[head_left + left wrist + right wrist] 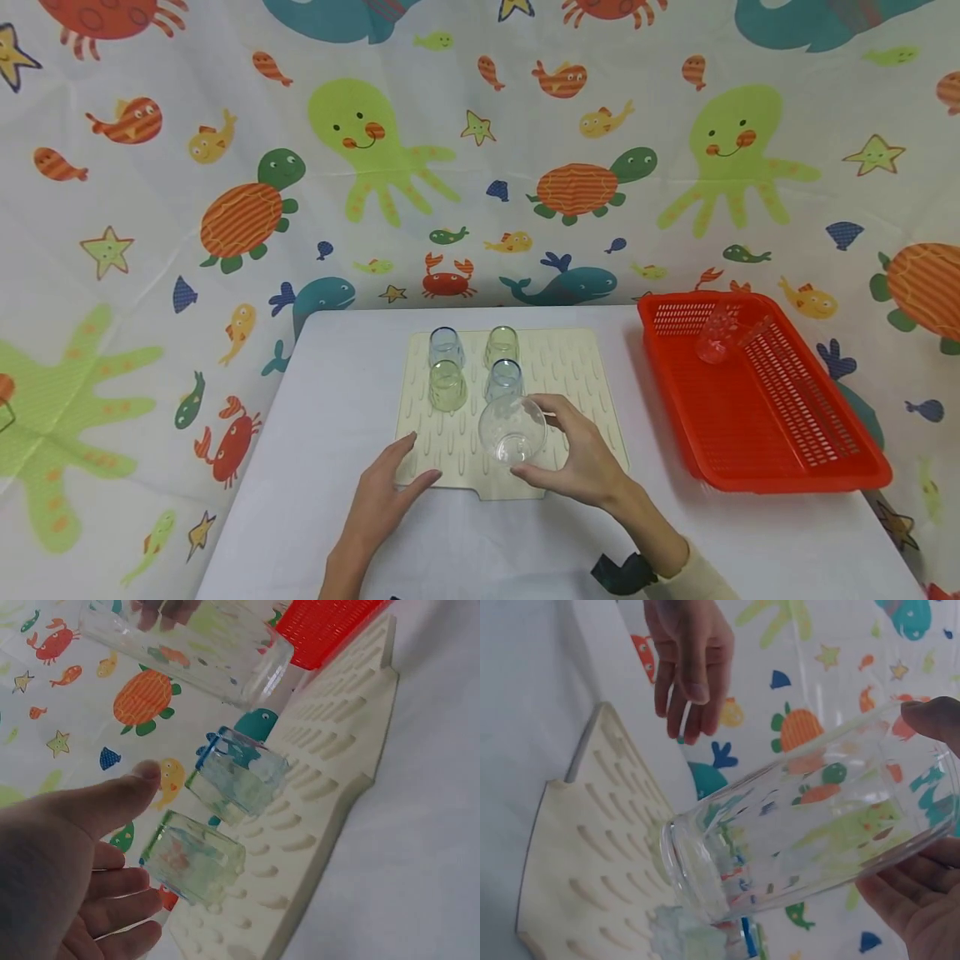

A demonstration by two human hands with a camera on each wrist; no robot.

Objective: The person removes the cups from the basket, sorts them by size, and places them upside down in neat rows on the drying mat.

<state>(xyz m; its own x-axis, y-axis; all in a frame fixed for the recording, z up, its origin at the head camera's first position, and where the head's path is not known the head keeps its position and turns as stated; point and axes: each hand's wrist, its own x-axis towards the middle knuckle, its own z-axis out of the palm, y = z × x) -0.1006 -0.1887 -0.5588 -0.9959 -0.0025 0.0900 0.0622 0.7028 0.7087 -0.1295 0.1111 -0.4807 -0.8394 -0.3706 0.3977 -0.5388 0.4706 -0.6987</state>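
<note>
My right hand [577,450] grips a large clear glass [513,429] near its rim, thumb on one side and fingers on the other. In the right wrist view the clear glass [810,825] is tilted, its thick base just above the cream drying mat [592,855]. My left hand [382,492] is at the mat's front left corner, fingers apart, holding nothing. Behind the glass on the mat stand two green glasses [447,386] and two blue glasses [504,380], in two pairs. In the left wrist view, a green glass [193,859] is beyond the left fingers.
A red plastic basket [750,467] stands right of the mat, with clear glassware [717,333] at its back. The white tablecloth [315,392] lies under everything. A curtain with sea animals [420,83] hangs behind the table. A black strap [624,575] is by the right wrist.
</note>
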